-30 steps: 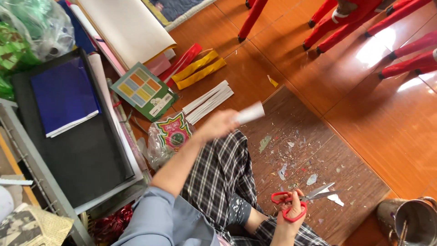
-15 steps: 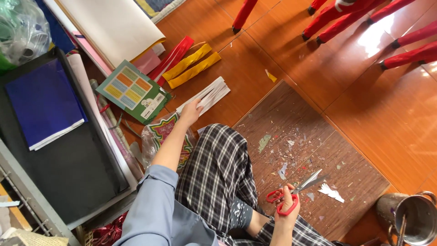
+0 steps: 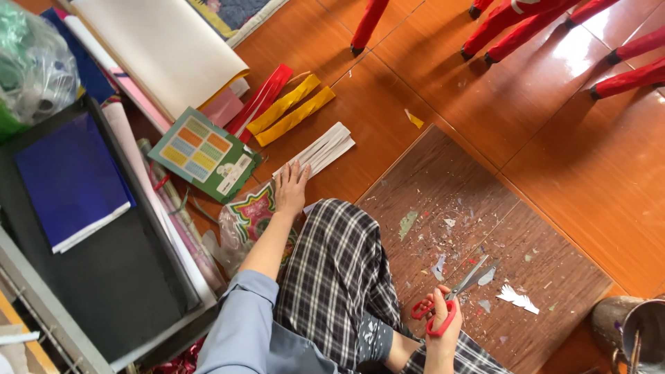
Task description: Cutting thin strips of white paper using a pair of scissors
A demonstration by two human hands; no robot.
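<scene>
The left hand [image 3: 292, 188] is lying flat with fingers spread, its fingertips touching the near end of the white paper strips [image 3: 320, 149] on the floor. Yellow strips [image 3: 294, 109] and red strips [image 3: 258, 102] are lying just beyond. The right hand [image 3: 443, 331] is gripping red-handled scissors [image 3: 454, 296], blades parted, above a scrap-strewn brown board [image 3: 499, 208]. Bare orange floor [image 3: 554, 131] is opening beyond the board. A metal pot [image 3: 634, 329] is being cut off by the frame edge.

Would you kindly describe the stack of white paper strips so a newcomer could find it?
On the orange tiled floor, look just beyond the fingertips of the left hand. The white paper strips lie there, fanned, below the yellow strips and red strips: the only white bundle.
</scene>
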